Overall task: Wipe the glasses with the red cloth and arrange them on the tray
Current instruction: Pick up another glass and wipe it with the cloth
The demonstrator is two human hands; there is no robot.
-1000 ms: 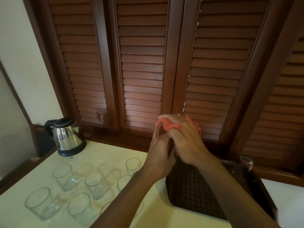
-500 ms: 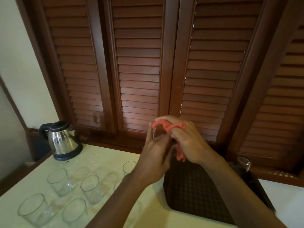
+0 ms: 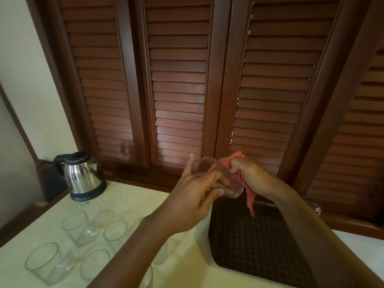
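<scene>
My left hand [image 3: 197, 194] grips a clear glass [image 3: 232, 188], tilted on its side above the tray's far left corner, with the index finger sticking up. My right hand [image 3: 249, 175] holds the red cloth [image 3: 249, 196] bunched against the glass; one end hangs down over the tray. The dark patterned tray [image 3: 255, 246] lies on the table at the right. One glass [image 3: 314, 206] stands at its far right corner, partly hidden by my right forearm. Several clear glasses [image 3: 74, 227] stand on the table at the left, some behind my left forearm.
A steel electric kettle [image 3: 83, 175] stands at the table's far left corner. The pale table [image 3: 128, 202] ends against dark wooden louvred shutters [image 3: 178, 80] along the back. A light wall rises at the left.
The glass has come out from under the cloth and now lies tilted in my left hand. My right hand drew the cloth to the right, and its end hangs free.
</scene>
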